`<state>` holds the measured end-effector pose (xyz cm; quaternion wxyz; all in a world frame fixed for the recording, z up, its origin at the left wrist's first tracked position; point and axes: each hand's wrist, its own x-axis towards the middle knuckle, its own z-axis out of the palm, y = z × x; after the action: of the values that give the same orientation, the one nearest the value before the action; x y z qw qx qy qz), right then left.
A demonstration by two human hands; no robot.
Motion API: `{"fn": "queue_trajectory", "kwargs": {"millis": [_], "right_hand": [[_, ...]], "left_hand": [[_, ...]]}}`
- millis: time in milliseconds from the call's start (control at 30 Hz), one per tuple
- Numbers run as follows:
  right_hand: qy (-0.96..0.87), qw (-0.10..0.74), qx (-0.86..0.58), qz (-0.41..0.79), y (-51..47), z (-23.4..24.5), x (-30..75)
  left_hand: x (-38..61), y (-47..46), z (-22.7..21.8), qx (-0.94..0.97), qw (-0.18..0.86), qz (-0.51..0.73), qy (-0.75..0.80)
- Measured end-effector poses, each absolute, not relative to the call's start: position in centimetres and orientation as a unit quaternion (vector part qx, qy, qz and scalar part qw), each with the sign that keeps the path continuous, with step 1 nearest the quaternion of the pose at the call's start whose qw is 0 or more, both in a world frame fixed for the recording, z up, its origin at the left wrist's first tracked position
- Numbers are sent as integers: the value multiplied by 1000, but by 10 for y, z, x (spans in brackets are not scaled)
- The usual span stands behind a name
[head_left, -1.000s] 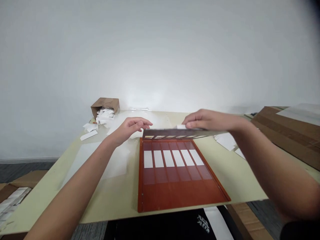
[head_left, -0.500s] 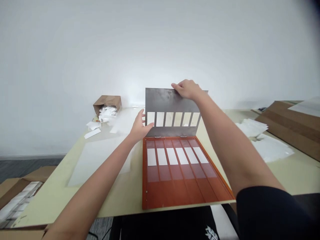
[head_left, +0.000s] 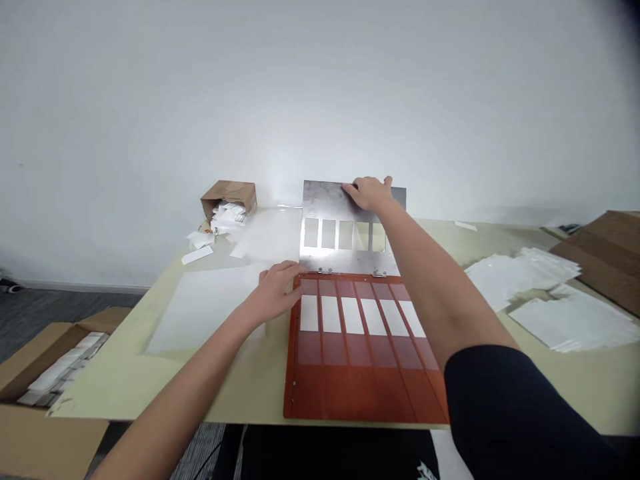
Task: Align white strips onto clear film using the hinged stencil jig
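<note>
A grey metal plate (head_left: 330,200) with a row of rectangular windows stands tilted back on small hinges at the far edge of an orange-brown board (head_left: 360,393). My right hand (head_left: 370,193) is closed over the plate's top edge. Several white rectangular cards (head_left: 353,315) lie side by side in the board's slots, with clear film showing above and below them. At the board's far left corner is my left hand (head_left: 275,291), thumb and fingers apart, with its fingertips by the edge. My right forearm covers part of the plate and of the board's right side.
Translucent sheets (head_left: 200,307) lie left on the pale table (head_left: 115,380). Behind them a small carton (head_left: 235,192) spills white pieces. Piles of white film sheets (head_left: 575,317) and a brown cardboard box (head_left: 607,250) are at the right. An open carton (head_left: 55,433) stands low at left.
The metal plate has swung further back, with my right hand still on its top edge. My left hand has dropped from the plate's left side to the board's corner. The view has shifted slightly.
</note>
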<state>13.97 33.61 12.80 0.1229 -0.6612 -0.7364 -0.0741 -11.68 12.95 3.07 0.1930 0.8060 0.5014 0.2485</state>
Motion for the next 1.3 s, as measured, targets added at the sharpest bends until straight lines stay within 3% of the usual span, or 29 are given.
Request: {"fn": "queue_trajectory", "kwargs": {"millis": [567,733,867,1100,1300], "right_hand": [[-746,111,-655,-35,362,87,135],[-763,174,-620,-60,326,95,119],[-825,260,-501,-18,255,104,102],[-907,108,-393,110,114,79,87],[-915,81,-385,86,84,48,85]], "left_hand": [[-128,131,7,799,155,258,521],[-128,132,3,810,133,248,515],[-126,134,3,808,124,249,519],[-125,127,10,826,109,267,484],[-127,114,20,877,101,223,414]]}}
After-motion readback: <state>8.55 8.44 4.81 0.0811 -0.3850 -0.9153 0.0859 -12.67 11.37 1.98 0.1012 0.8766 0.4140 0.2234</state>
